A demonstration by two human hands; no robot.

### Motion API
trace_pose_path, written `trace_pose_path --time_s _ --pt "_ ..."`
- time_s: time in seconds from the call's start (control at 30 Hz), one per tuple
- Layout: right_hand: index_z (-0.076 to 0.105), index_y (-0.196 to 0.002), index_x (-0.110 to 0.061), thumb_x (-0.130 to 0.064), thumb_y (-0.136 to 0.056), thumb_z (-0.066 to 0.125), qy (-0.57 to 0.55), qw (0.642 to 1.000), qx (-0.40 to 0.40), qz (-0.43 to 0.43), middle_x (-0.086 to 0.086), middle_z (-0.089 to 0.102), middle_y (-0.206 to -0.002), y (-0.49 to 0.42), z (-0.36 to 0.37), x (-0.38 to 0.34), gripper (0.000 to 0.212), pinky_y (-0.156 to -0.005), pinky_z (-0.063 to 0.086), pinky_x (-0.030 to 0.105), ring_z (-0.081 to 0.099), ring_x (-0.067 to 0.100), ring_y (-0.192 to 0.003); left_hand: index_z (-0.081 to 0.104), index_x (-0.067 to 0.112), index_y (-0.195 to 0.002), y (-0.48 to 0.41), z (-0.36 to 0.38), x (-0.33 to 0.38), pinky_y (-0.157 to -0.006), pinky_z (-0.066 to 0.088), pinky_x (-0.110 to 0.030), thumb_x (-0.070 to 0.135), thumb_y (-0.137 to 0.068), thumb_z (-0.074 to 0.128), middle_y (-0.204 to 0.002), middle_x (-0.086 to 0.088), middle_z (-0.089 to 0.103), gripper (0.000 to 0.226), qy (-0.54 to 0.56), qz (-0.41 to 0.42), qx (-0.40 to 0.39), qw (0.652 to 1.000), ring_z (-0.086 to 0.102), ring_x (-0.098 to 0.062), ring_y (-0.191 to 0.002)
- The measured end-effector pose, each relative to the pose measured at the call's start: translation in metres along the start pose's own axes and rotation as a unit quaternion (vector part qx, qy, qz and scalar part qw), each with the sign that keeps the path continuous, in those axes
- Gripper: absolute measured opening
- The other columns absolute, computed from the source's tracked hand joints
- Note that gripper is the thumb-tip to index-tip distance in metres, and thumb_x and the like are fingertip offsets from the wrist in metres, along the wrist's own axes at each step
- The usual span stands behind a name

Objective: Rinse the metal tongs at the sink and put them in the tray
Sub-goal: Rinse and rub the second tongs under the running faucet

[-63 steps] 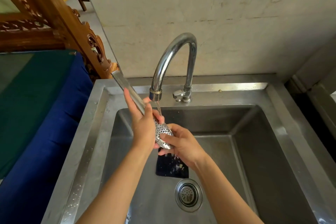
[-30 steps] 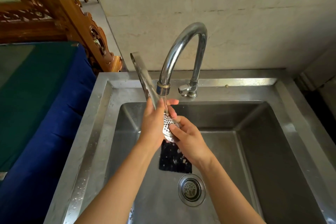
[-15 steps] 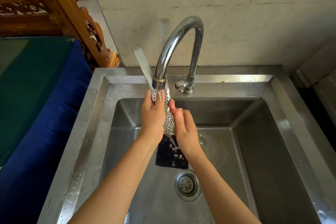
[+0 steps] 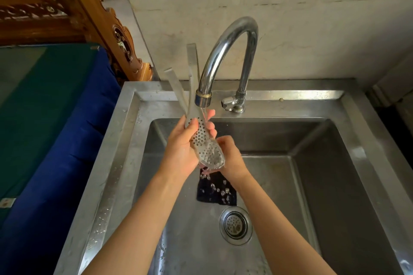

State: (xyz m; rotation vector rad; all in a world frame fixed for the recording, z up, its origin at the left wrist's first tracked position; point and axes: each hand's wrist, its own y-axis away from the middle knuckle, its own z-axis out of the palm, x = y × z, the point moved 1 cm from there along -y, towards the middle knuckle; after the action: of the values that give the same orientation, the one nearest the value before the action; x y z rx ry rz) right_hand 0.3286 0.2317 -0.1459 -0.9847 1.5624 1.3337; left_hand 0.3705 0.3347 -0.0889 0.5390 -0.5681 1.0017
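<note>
A stained pale wall (image 4: 290, 18) backs a steel sink (image 4: 116, 163), whose rim is spotted with drops. A curved chrome faucet (image 4: 225, 40) rises from the back ledge and arches forward over the basin, its small lever at the foot of the pipe. A thin stream of water (image 4: 203, 111) runs from the spout. On the basin floor lie a round perforated drain (image 4: 235, 225) and, just behind it, a dark square mat (image 4: 214, 194) with splashes falling on it. To the left of the sink lies blue and green cloth (image 4: 55, 140), with carved brown woodwork (image 4: 93, 18) beyond it. The tongs (image 4: 205, 147) are held in the air above the basin, directly below the spout, tilted so that the perforated heads point down and to the right. Their two flat arms rise up past the left side of the spout; both are blurred. The left hand (image 4: 178, 152) has its grip clenched on the tongs at the upper part of the heads, thumb across the front and fingers showing behind, right under the stream. The right hand (image 4: 233, 158) grasps the lower end of the heads from the right side, its fingers curled against the metal. The two hands are nearly touching, with the heads between them.
</note>
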Motion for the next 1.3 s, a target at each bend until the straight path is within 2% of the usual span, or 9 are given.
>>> trace_pose_path --time_s 0.1,0.33,0.43,0.57,0.73,0.87,1.07,1.2,1.3 --pt "0.035 -0.128 -0.004 -0.01 -0.081 0.069 0.075 0.994 -0.004 -0.079 -0.001 0.051 -0.113 -0.007 -0.001 0.0 0.059 -0.086 0.049 0.024 0.056 0.014 -0.102 0.039 -0.002 -0.133 0.005 0.002 -0.001 -0.069 0.054 -0.027 0.001 -0.087 0.04 -0.097 -0.011 0.069 0.047 -0.006 -0.01 -0.029 0.999 0.06 -0.017 -0.073" --pt "0.058 -0.083 -0.012 -0.017 -0.089 0.06 0.068 0.986 0.066 -0.134 -0.009 0.061 -0.071 -0.006 0.005 -0.007 0.008 -0.058 0.047 0.012 0.059 -0.003 -0.063 0.053 0.011 -0.098 0.009 -0.001 0.007 -0.062 0.052 -0.03 -0.004 -0.073 0.038 -0.068 -0.003 0.058 0.033 0.022 0.01 -0.016 1.0 0.056 -0.017 -0.06" --pt "0.055 -0.071 -0.021 -0.021 -0.091 0.057 0.089 0.977 0.097 -0.167 -0.013 0.056 -0.059 -0.001 0.007 -0.012 0.02 -0.046 0.04 0.006 0.055 -0.008 -0.05 0.056 0.012 -0.083 0.013 -0.005 0.01 -0.055 0.051 -0.028 0.012 -0.079 0.054 -0.057 0.0 0.054 0.005 0.037 -0.002 0.053 0.998 0.053 -0.015 -0.05" --pt "0.057 -0.075 -0.01 -0.027 -0.094 0.052 0.183 0.959 0.103 -0.19 -0.001 0.057 -0.054 0.005 -0.001 -0.019 0.026 -0.044 0.045 0.024 0.055 0.009 -0.044 0.053 0.01 -0.105 0.02 -0.022 0.008 -0.061 0.055 -0.03 0.023 -0.079 0.065 -0.073 -0.002 0.057 0.031 -0.098 -0.033 0.21 0.972 0.059 -0.014 -0.059" --pt "0.065 -0.099 -0.002 -0.02 -0.094 0.051 0.372 0.87 0.104 -0.307 0.016 0.065 -0.078 0.006 -0.015 -0.034 0.024 -0.065 0.049 0.045 0.058 0.032 -0.071 0.011 0.031 -0.146 0.031 -0.028 0.014 -0.087 0.049 -0.027 0.004 -0.074 0.073 -0.144 -0.016 0.032 0.098 -0.463 0.102 0.333 0.815 0.05 -0.018 -0.117" --pt "0.066 -0.102 -0.002 -0.018 -0.092 0.053 0.392 0.845 0.132 -0.34 0.016 0.067 -0.08 0.009 -0.024 -0.048 0.023 -0.065 0.053 0.045 0.061 0.032 -0.073 0.011 0.024 -0.148 0.029 -0.012 0.016 -0.11 0.025 -0.046 0.031 -0.076 0.073 -0.151 -0.022 0.009 0.095 -0.76 0.148 0.238 0.587 0.011 -0.034 -0.14" --pt "0.066 -0.104 -0.005 -0.008 -0.087 0.058 0.479 0.798 0.09 -0.355 0.013 0.068 -0.089 0.006 -0.036 -0.057 0.019 -0.068 0.052 0.044 0.058 0.032 -0.081 0.006 0.02 -0.148 0.015 -0.002 0.035 -0.113 -0.015 -0.045 0.039 -0.074 0.064 -0.156 -0.018 -0.004 0.096 -0.876 0.222 0.134 0.407 -0.009 -0.034 -0.143" --pt "0.068 -0.102 -0.001 0.0 -0.077 0.066 0.514 0.753 0.063 -0.405 0.015 0.067 -0.085 0.009 -0.034 -0.052 0.025 -0.068 0.054 0.038 0.06 0.03 -0.075 0.048 0.02 -0.121 -0.015 -0.001 0.03 -0.096 0.04 -0.034 0.035 -0.085 0.06 -0.119 -0.001 0.059 0.04 -0.886 0.045 -0.135 0.442 0.048 -0.019 -0.113" --pt "0.067 -0.105 -0.002 -0.007 -0.08 0.068 0.392 0.841 0.048 -0.37 0.015 0.065 -0.094 0.01 -0.035 -0.051 0.026 -0.076 0.052 0.032 0.06 0.025 -0.085 0.046 0.023 -0.109 -0.029 -0.005 0.027 -0.06 0.04 -0.029 0.026 -0.093 0.049 -0.09 -0.002 0.061 0.017 -0.855 -0.063 -0.2 0.475 0.059 -0.02 -0.08"
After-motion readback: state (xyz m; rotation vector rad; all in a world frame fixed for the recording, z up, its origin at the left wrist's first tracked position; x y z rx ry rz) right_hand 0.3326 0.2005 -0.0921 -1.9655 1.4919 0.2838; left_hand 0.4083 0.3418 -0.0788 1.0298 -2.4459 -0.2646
